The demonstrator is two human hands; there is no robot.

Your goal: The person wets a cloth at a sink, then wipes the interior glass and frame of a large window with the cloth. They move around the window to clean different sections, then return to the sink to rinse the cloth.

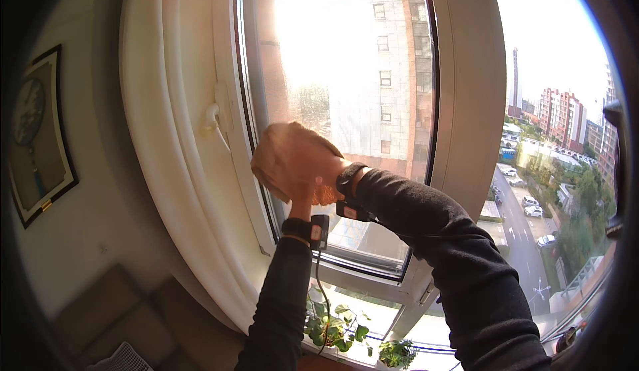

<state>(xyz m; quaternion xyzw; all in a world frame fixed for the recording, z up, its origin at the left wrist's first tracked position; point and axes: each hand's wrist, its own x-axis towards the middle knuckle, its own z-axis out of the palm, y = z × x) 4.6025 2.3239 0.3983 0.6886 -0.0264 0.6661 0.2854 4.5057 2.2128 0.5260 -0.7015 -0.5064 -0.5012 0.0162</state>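
Note:
Both my hands are together on an orange-brown cloth [327, 195] at the lower left part of a window pane [349, 121]. My right hand [317, 159] lies over the cloth, its fingers toward the window frame's left side. Just below it, my left hand [298, 194] reaches up to the same cloth; its fingers are mostly hidden behind the right hand and the cloth. Each wrist wears a dark band with a small black device, and a cable hangs from the left one. The cloth looks bunched against the glass.
A white window handle [213, 116] and a cream curtain [174, 146] are on the left. Below the window stand a leafy potted plant [342, 326] and a smaller succulent [397, 353]. A brown sofa [125, 316] is at the lower left, under a framed picture [60, 171].

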